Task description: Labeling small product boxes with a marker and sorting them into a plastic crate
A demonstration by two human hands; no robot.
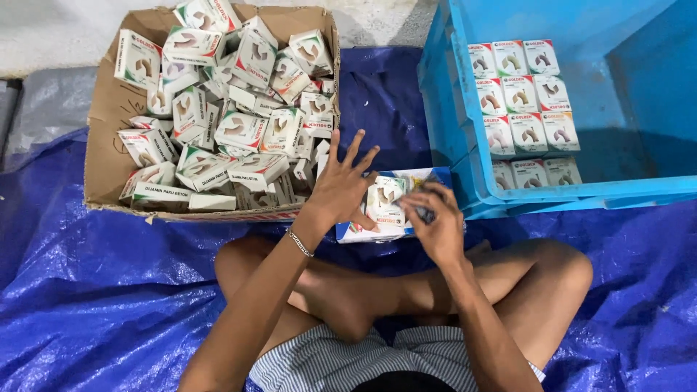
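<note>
From the head camera, a bundle of small boxes (385,207) lies on the blue tarp (94,290) in front of the person's crossed legs, its long axis running left to right between the cardboard carton (109,116) of loose boxes and the blue crate (465,181) of neatly rowed ones. The left hand (341,185) rests on the bundle's left end with fingers splayed and released, while the right hand (432,218) is clenched on its right end, nearer the crate. The bundle looks white with green and red print, in a clear wrap
</note>
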